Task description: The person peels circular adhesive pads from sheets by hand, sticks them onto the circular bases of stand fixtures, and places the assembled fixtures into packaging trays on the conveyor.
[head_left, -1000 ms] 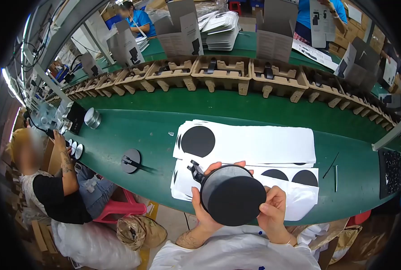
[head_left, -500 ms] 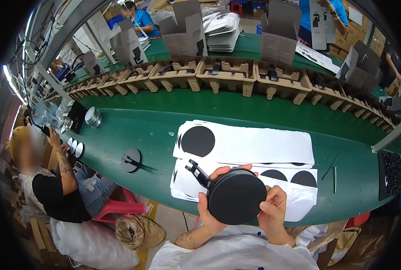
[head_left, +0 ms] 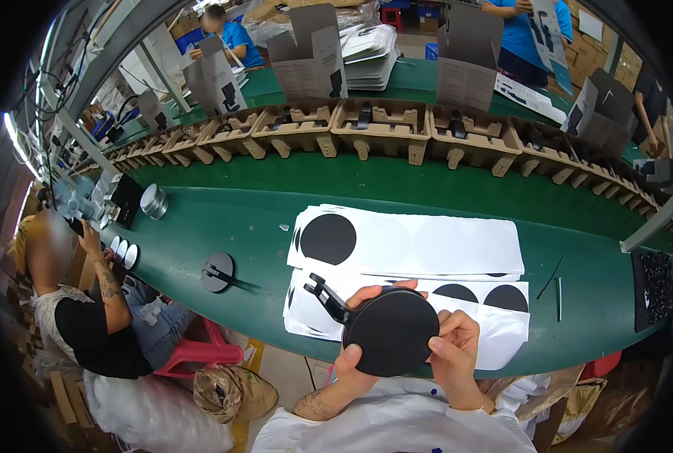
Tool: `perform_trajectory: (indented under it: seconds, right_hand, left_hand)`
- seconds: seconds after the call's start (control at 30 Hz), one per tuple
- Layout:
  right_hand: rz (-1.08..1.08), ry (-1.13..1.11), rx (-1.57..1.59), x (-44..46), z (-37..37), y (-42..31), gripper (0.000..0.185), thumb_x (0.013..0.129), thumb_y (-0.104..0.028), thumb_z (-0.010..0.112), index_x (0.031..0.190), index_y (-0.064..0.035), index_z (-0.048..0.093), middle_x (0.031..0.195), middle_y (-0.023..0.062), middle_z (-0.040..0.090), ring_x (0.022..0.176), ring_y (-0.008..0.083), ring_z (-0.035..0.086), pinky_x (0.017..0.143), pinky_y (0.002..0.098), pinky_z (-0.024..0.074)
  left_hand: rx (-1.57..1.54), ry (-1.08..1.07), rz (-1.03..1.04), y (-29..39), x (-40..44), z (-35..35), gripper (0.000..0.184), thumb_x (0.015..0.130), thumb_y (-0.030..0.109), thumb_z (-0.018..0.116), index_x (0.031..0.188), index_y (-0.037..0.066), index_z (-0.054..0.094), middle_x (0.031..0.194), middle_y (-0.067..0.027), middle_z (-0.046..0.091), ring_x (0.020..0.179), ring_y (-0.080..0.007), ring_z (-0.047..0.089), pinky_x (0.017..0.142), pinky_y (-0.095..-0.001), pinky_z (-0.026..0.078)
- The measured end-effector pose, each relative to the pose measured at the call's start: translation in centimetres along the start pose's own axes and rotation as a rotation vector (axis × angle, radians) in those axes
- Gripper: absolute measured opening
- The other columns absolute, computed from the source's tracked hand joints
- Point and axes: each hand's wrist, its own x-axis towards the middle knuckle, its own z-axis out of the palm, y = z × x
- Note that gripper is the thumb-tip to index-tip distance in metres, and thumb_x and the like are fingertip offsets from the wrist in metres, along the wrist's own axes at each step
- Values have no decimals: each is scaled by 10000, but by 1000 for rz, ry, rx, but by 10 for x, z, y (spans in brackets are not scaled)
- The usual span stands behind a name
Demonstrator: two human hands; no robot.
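Observation:
A black round stand base (head_left: 391, 332) with a hinged arm (head_left: 326, 297) is held up over the front edge of the table, flat face towards me. My left hand (head_left: 357, 370) grips it from the left, thumb on the face near the rim and fingers behind the disc. At the right rim, my right hand (head_left: 455, 351) pinches the edge between thumb and fingers. Beneath and behind lie white sticker sheets (head_left: 442, 245) bearing black round pads (head_left: 328, 239). A similar stand base (head_left: 218, 272) rests on the table to the left.
Cardboard pulp trays (head_left: 381, 124) line the far side of the green table (head_left: 261, 219). A pen-like rod (head_left: 559, 300) and a black tray of small parts (head_left: 655, 291) lie at right. Metal discs (head_left: 154, 201) are stacked at left, near a seated co-worker (head_left: 98, 317).
My left thumb has moved from the rim onto the disc's face. The base sits slightly further left in view. At the back right, a co-worker's printed carton has swung and tilted.

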Motion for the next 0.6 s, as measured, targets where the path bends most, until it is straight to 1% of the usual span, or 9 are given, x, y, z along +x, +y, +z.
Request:
perform_trajectory:
  seconds: [0.1,0.23,0.33,0.43,0.53,0.6]
  right_hand:
    - [-16,8,-38,0,3,2,118,759,96,631,798,34,538,772,115,563,631,133,593,539,236,536]
    - [5,20,-56,1,8,2,116,750,117,634,795,43,556,767,111,568,632,124,592,543,234,541]
    - [-1,-27,-142,4,4,4,122,744,117,651,815,52,576,770,116,601,641,132,622,556,231,548]
    - [97,30,-349,9,15,-6,111,733,71,709,785,56,612,724,103,638,646,125,647,562,220,547]
    - [-47,62,-844,14,26,-9,153,672,60,752,754,56,623,689,127,664,575,158,656,542,210,519]
    - [-171,43,-1090,16,34,-15,155,674,15,772,741,50,637,688,129,669,576,154,655,556,216,521]
  left_hand:
    - [-31,33,-19,5,-1,0,639,782,442,523,1344,191,354,1317,-323,359,1181,-459,424,879,-545,472]
    - [-66,-14,-6,7,-3,-7,619,781,407,535,1339,206,357,1325,-319,345,1181,-461,421,872,-559,473]
    - [-36,-23,8,10,-6,-12,606,782,399,544,1328,209,364,1327,-312,345,1185,-464,416,888,-565,462]
    - [71,-32,65,12,-8,-15,595,786,407,544,1318,206,369,1323,-306,356,1187,-468,416,910,-567,447]
    - [179,-32,125,11,-7,-18,596,790,426,543,1315,205,369,1317,-303,369,1194,-471,417,930,-558,439]
    - [206,5,138,11,-7,-21,599,797,444,539,1318,204,364,1316,-304,375,1205,-473,412,937,-549,438]
